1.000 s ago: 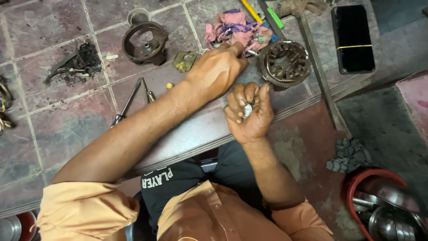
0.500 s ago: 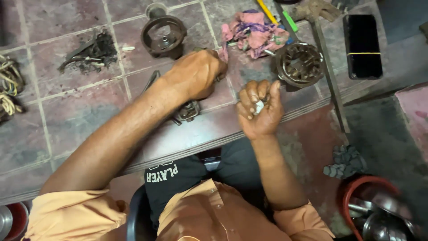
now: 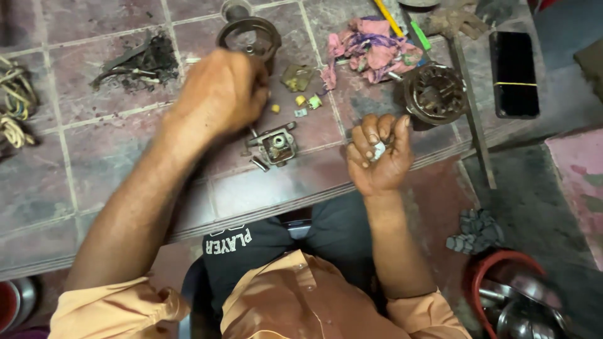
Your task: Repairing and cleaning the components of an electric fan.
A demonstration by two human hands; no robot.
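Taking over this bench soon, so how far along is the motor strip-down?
Already apart: a small metal housing, loose small bits and a wound stator lie separately on the tiled bench. In hand: the right hand cups a small white piece; the left hand reaches among the parts. Nothing looks reassembled yet.

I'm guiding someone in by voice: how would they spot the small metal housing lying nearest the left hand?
Start at the tiled worktop and find its front edge. Just below the left hand, left of the right hand, lies a small grey metal housing. Unlike the round motor shells farther back, it is squarish with a round central hole.
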